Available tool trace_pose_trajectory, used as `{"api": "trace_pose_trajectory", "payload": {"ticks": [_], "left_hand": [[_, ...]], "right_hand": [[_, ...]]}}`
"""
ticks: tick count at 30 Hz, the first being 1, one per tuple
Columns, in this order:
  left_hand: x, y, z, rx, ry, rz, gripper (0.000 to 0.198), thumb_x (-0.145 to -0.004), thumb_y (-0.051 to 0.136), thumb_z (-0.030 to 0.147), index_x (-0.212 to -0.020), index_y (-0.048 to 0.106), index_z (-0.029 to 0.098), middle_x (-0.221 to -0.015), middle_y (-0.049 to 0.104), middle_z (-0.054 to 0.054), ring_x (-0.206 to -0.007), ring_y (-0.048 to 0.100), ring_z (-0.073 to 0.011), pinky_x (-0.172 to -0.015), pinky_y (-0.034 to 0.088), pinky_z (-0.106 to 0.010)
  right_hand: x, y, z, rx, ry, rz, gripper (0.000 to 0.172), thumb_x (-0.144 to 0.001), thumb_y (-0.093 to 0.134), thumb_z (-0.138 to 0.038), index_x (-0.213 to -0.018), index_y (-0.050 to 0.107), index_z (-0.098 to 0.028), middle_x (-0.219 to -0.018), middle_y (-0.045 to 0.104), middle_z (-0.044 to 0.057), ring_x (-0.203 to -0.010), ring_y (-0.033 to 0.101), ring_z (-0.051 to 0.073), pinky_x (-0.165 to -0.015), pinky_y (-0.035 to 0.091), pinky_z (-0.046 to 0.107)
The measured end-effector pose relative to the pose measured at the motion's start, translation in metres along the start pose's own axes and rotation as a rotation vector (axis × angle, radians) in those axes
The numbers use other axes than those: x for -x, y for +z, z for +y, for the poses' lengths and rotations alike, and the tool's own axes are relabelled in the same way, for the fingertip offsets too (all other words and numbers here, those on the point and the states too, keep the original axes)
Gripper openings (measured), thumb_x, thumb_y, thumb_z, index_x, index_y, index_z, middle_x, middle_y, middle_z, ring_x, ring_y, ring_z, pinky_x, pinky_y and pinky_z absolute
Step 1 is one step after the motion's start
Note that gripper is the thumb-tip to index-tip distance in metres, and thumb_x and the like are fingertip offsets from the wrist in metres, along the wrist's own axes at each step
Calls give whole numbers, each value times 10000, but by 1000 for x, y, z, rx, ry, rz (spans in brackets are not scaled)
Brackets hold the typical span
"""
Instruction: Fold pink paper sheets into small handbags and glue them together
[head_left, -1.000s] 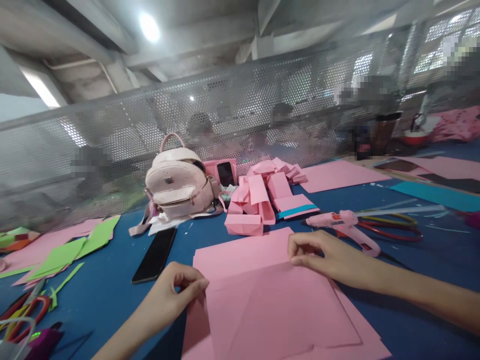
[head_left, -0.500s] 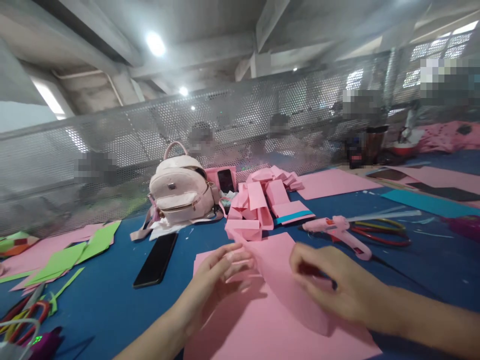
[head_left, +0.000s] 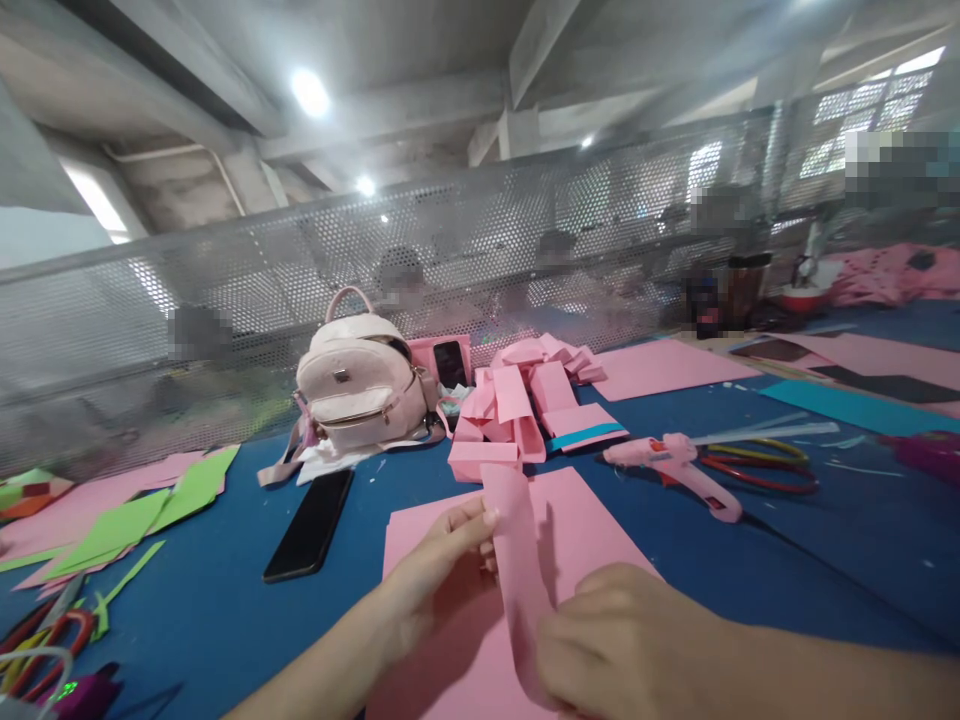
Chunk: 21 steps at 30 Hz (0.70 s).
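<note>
A curved pink paper strip (head_left: 514,560) stands up between my hands, over a stack of larger pink sheets (head_left: 435,650). My left hand (head_left: 457,545) pinches the strip's upper left edge between thumb and fingers. At the strip's lower end, my right hand (head_left: 622,640) is closed on it, the fingertips partly hidden behind the knuckles. Just beyond the stack lies a heap of folded pink paper pieces (head_left: 510,400). To the right of it is a folded pink piece with a blue band (head_left: 589,436).
A pink glue gun (head_left: 679,465) with its cord and red-handled scissors (head_left: 765,475) lie to the right. A black phone (head_left: 309,525) and a pale backpack (head_left: 360,380) stand left of centre. Green sheets (head_left: 127,530) and more scissors (head_left: 64,630) are at far left. A perforated metal screen (head_left: 262,270) runs behind.
The strip has turned from slanting flat to upright and curved. My left hand has closed on its edge, and my right hand has moved down and left to its lower end.
</note>
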<state>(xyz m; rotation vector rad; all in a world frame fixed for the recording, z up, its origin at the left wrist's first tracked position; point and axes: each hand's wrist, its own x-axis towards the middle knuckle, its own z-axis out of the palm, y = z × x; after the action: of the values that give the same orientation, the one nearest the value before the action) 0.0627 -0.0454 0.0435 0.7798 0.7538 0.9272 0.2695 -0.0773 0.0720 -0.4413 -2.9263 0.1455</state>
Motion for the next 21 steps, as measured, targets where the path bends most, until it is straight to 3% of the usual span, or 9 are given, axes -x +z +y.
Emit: {"api": "trace_pose_trajectory", "payload": {"ticks": [3, 7, 10, 13, 16, 19, 21], "left_hand": [[-1, -4, 1, -25, 30, -48, 327, -723, 833, 403, -873, 668, 164, -750, 615, 12, -672, 570, -111, -713, 444, -246], [-5, -11, 1, 5, 20, -54, 243, -749, 820, 327, -861, 688, 158, -773, 657, -1, -660, 586, -97, -691, 463, -218], [-7, -14, 0, 0, -1, -11, 253, -742, 821, 327, -893, 703, 162, -823, 698, -27, -685, 623, -124, -665, 483, -227], [-7, -13, 1, -59, -28, 4, 276, -755, 802, 344, -934, 702, 159, -831, 705, -47, -646, 622, -134, -615, 473, -232], [-9, -10, 2, -130, -34, -57, 310, -748, 803, 376, -932, 693, 152, -696, 640, -11, -529, 551, -89, -542, 439, -200], [-13, -9, -1, -217, -17, -99, 366, -742, 805, 402, -977, 672, 155, -672, 613, 3, -523, 562, -87, -499, 445, -177], [-15, -11, -8, -255, -15, -52, 394, -731, 807, 423, -975, 641, 162, -620, 595, 21, -488, 567, -98, -457, 461, -181]], "right_hand": [[-2, 1, 2, -196, 42, 14, 45, -876, 551, -248, -858, 587, -229, -777, 689, 6, -676, 611, 188, -652, 402, 314], [-6, -3, 24, -472, 75, 123, 335, -988, 422, -469, -862, 614, -225, -842, 678, 22, -777, 616, 186, -742, 433, 296], [-11, 1, 55, -623, 327, 343, 327, -1004, 411, -490, -1127, 591, -246, -1183, 638, 67, -1081, 581, 222, -926, 432, 336], [-15, 13, 83, -768, 461, 315, 471, -961, 508, -517, -1363, 466, -276, -1433, 493, 82, -1305, 458, 256, -1059, 375, 400], [-20, 29, 97, -905, 465, 218, 473, -932, 542, -529, -1311, 519, -246, -1340, 565, 86, -1223, 534, 258, -1017, 419, 397], [-24, 36, 103, -875, 446, 185, 315, -882, 601, -449, -1048, 635, -183, -1010, 663, 44, -939, 622, 216, -803, 481, 301], [-26, 35, 107, -791, 463, 201, 218, -853, 610, -381, -866, 624, -164, -832, 619, 7, -772, 578, 171, -673, 438, 250]]}}
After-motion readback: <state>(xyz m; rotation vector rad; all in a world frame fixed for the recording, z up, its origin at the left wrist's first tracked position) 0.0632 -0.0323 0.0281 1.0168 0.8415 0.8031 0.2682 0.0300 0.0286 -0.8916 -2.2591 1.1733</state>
